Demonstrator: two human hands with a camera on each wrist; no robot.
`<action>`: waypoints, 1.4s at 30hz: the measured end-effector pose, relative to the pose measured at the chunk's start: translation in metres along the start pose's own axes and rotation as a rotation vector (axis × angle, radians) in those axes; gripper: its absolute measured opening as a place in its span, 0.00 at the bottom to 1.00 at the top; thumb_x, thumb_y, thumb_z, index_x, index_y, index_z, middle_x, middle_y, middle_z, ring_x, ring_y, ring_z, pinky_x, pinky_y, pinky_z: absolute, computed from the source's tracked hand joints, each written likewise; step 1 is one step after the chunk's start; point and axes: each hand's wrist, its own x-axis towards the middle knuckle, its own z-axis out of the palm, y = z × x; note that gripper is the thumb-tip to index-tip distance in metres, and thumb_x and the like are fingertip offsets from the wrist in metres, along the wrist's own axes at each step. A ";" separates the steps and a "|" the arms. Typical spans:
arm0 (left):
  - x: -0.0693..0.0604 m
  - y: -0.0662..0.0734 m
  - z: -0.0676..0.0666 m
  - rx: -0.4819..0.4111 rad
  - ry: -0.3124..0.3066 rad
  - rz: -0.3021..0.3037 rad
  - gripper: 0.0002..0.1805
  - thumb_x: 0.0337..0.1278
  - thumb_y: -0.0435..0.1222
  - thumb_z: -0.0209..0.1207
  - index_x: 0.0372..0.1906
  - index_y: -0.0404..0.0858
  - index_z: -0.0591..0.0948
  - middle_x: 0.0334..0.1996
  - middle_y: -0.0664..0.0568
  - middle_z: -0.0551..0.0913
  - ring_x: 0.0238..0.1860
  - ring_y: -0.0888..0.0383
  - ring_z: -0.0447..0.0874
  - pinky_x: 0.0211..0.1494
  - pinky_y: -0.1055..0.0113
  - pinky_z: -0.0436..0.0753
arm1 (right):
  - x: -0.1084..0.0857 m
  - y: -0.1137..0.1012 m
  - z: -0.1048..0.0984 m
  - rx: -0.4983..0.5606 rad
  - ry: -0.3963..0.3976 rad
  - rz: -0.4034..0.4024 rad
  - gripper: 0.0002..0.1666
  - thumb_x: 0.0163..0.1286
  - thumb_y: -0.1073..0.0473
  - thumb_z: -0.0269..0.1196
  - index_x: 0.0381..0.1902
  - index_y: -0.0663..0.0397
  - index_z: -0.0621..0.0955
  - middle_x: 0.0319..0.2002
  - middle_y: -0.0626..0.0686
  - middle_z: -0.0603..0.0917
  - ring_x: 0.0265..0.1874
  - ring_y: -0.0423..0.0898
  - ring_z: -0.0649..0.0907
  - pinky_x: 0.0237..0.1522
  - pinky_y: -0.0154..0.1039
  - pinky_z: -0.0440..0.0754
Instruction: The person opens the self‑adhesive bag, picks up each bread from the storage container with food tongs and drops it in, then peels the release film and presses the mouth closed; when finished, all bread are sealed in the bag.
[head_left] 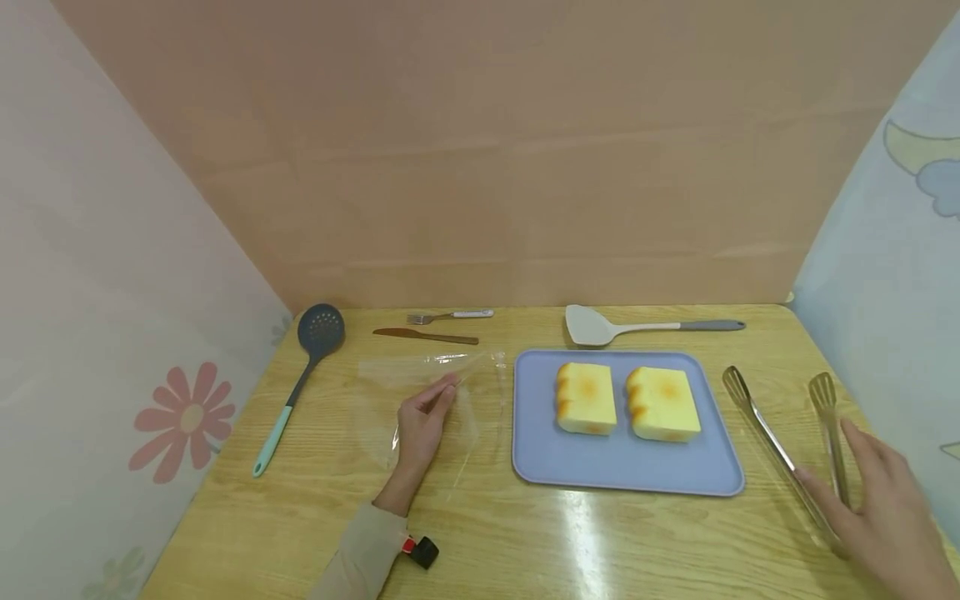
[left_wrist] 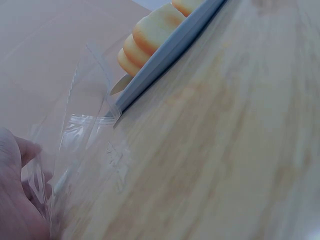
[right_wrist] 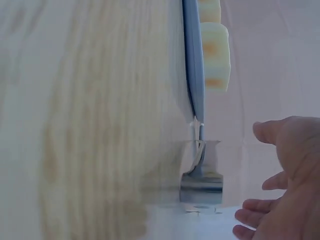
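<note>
My left hand [head_left: 422, 427] pinches a clear plastic bag [head_left: 480, 404] between thumb and fingers, left of the tray. In the left wrist view the bag [left_wrist: 92, 117] stands partly lifted off the table, its edges creased. My right hand [head_left: 888, 512] hovers over the metal tongs [head_left: 776, 446], thumb and fingers spread around the sides. The tongs lie at the far right, arms splayed apart, their joined end partly behind the hand. Seen from the right wrist, the hand [right_wrist: 290, 175] is apart from the tongs [right_wrist: 201, 187] and holds nothing.
A blue-purple tray [head_left: 626, 475] bears two bread pieces [head_left: 588, 400]. Behind it lies a white spatula [head_left: 592, 327] with a grey handle. A small fork [head_left: 450, 316] and a brown knife [head_left: 426, 336] lie at the back. At left is a slotted skimmer [head_left: 300, 379]. Walls enclose the table.
</note>
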 end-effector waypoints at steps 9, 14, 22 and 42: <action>0.000 -0.001 0.001 -0.003 -0.006 -0.003 0.13 0.77 0.30 0.68 0.57 0.27 0.90 0.62 0.37 0.89 0.69 0.40 0.86 0.67 0.77 0.82 | 0.001 0.019 0.011 -0.077 -0.103 0.073 0.64 0.78 0.47 0.74 0.88 0.72 0.47 0.68 0.94 0.59 0.66 0.93 0.58 0.62 0.89 0.58; 0.000 0.001 0.001 -0.014 -0.004 -0.001 0.12 0.77 0.30 0.68 0.57 0.27 0.90 0.61 0.37 0.89 0.68 0.39 0.87 0.65 0.77 0.83 | 0.002 0.023 0.014 -0.123 -0.156 0.103 0.69 0.76 0.43 0.75 0.87 0.75 0.45 0.62 0.96 0.62 0.63 0.92 0.61 0.51 0.85 0.67; -0.001 0.002 0.001 -0.005 -0.005 -0.014 0.12 0.77 0.29 0.68 0.57 0.27 0.90 0.61 0.37 0.90 0.67 0.39 0.87 0.65 0.78 0.83 | 0.011 0.023 0.010 -0.152 -0.205 0.141 0.51 0.78 0.40 0.72 0.68 0.74 0.58 0.51 0.88 0.68 0.49 0.85 0.72 0.26 0.73 0.76; 0.000 0.001 0.002 -0.016 0.018 0.003 0.12 0.76 0.30 0.69 0.56 0.27 0.91 0.59 0.38 0.91 0.67 0.39 0.87 0.65 0.77 0.83 | 0.026 0.024 -0.001 -0.227 -0.285 0.193 0.48 0.79 0.47 0.70 0.62 0.95 0.68 0.48 0.92 0.71 0.44 0.87 0.77 0.31 0.75 0.79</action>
